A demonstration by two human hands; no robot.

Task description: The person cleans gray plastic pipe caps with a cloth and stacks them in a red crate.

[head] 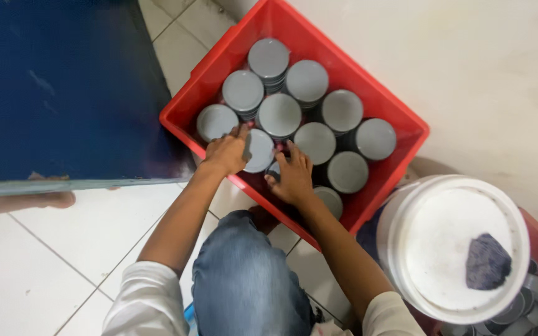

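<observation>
Red plastic crate (378, 102) on the tiled floor (45, 261) holds grey-lidded round containers, about 11 lids visible. Left hand (226, 151): fingers curled over the rim of 1 grey-lidded container (260, 149), gripping it. Right hand (292, 175): fingers spread and dipped between containers just right of that lid; fingertips hidden, grip cannot be told. White bucket (453, 249) with dark cloth (486, 262) sits well right, partly cut off.

grey lids (279, 114) fill a red crate (319, 53); white bucket (453, 249) bears a dark blue-grey cloth (487, 262).
</observation>
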